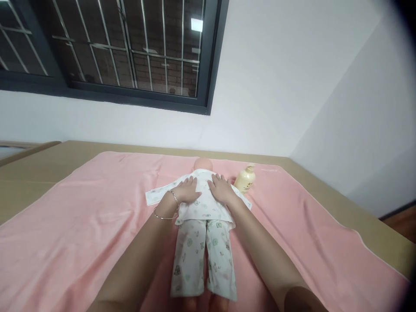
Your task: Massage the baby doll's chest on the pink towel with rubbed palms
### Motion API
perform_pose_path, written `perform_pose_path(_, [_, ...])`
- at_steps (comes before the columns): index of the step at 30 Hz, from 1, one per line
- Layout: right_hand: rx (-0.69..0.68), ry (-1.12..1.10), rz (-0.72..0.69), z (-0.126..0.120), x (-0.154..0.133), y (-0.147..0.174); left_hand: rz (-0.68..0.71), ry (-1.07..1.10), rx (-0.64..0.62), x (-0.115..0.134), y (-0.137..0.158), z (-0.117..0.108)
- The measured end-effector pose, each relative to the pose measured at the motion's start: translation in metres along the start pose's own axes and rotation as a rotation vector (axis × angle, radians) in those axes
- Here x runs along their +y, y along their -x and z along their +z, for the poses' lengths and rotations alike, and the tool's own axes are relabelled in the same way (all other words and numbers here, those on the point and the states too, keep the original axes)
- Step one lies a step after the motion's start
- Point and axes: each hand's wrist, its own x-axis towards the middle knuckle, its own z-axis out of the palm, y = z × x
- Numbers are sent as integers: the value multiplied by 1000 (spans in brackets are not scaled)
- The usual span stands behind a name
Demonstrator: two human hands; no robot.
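A baby doll (203, 164) lies stretched out on a pink sheet (123, 208), its bald head at the far end; no face shows. It wears a white printed top (208, 210) and matching trousers (189, 255). My left hand (187, 190), a thin bangle at its wrist, rests flat on the left side of the top with fingers spread. On the right side of the top lies my right hand (222, 189), also flat and open. A cream pump bottle (245, 179) leans beside the doll's right-hand sleeve. The doll's feet are dim at the bottom edge.
The sheet covers most of a tan wooden surface (78, 151), whose border shows around it. Behind stands a white wall (260, 86) with a dark-framed, barred window (136, 47). Another wall (373, 117) closes off the right side.
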Motion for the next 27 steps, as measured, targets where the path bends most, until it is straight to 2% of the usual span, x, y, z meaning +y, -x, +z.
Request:
perform_pose_path(4, [-72, 55, -206, -3, -32, 26, 136, -9, -23, 8, 12, -3])
perform_pose_path(8, [-31, -21, -260, -1, -34, 25, 138, 35, 41, 8, 7, -2])
perform_pose_path(11, [25, -109, -234, 5, -12, 6, 72, 45, 143, 2, -6, 4])
perform_pose_path(14, [80, -146, -135, 11, 12, -12, -22, 96, 287, -5, -20, 15])
perform_pose_path(17, [100, -132, -61, 12, 20, -16, -49, 143, 378, -5, -27, 20])
perform_pose_path(19, [80, -96, -25, 8, 13, -11, -77, 137, 350, 0, -23, 19])
perform_pose_path(21, [39, -46, -19, 2, -1, 0, -98, 101, 249, 8, -14, 15])
perform_pose_path(23, [-28, 16, -104, -6, -17, 15, -50, 42, 132, 17, -2, 10])
perform_pose_path(24, [-73, 51, -195, -9, -25, 22, -6, 10, 96, 21, 4, 8])
perform_pose_path(27, [-109, 90, -269, -15, -37, 36, 76, -55, 86, 29, 16, 5])
